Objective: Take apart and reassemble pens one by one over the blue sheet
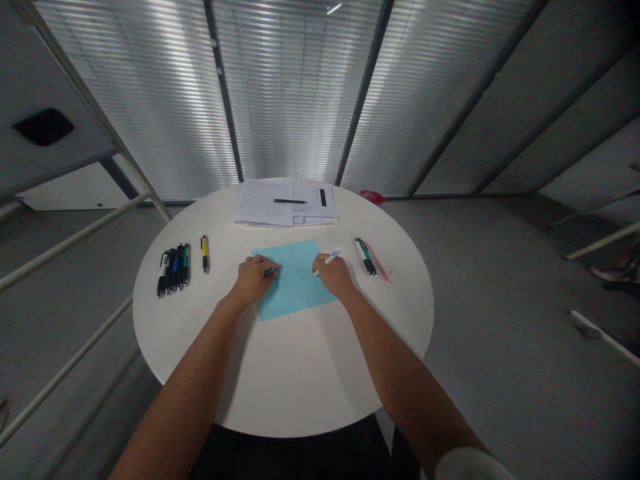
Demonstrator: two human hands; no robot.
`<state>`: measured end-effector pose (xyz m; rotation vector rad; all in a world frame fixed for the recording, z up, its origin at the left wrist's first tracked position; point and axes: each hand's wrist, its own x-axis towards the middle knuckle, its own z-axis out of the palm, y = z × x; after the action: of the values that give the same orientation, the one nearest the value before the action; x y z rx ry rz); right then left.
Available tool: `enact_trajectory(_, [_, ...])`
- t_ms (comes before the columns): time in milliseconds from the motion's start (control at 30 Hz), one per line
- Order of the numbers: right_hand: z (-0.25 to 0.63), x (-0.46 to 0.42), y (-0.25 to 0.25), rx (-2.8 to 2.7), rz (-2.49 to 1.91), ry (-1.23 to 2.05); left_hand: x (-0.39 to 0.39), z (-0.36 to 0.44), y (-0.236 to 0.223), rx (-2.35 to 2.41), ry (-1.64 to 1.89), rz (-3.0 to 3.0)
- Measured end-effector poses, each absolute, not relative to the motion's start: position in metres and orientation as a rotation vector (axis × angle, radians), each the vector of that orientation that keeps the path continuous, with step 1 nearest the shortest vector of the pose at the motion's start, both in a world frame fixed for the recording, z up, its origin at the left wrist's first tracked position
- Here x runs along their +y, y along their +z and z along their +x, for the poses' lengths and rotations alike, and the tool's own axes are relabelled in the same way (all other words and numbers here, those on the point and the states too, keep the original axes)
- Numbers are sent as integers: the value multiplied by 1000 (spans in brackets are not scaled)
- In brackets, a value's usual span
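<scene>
A light-blue sheet (pixel 295 293) lies on the round white table (pixel 280 380), with both hands over its upper half. My left hand (pixel 253 279) rests at the sheet's left edge, closed on a short dark pen part (pixel 271 271) that points to the right. At the right edge, my right hand (pixel 333 272) pinches a white pen (pixel 333 255), slanted with its upper end to the right; its lower end is partly hidden by my fingers. The two held pieces are apart from each other.
Several pens (pixel 175 268) lie side by side at the left, near a yellow pen (pixel 205 253). Right of the sheet are a green-and-white pen (pixel 367 257) and a reddish strip (pixel 377 263). Papers (pixel 263 203) with a black pen (pixel 291 201) on them lie at the back.
</scene>
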<state>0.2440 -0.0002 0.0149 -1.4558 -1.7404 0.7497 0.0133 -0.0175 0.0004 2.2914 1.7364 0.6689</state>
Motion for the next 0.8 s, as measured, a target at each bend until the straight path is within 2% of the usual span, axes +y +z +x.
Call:
enact_trajectory(333, [248,4,13,-1426,-979,943,-18,14,2,1736,666,2269])
enact_trajectory(533, [237,3,16,-1120,-959,1152,-19,15,2,1750,652,2265])
enact_trajectory(800, [238,5,19,-1177,-1027,1083,-19,15,2,1768,620,2280])
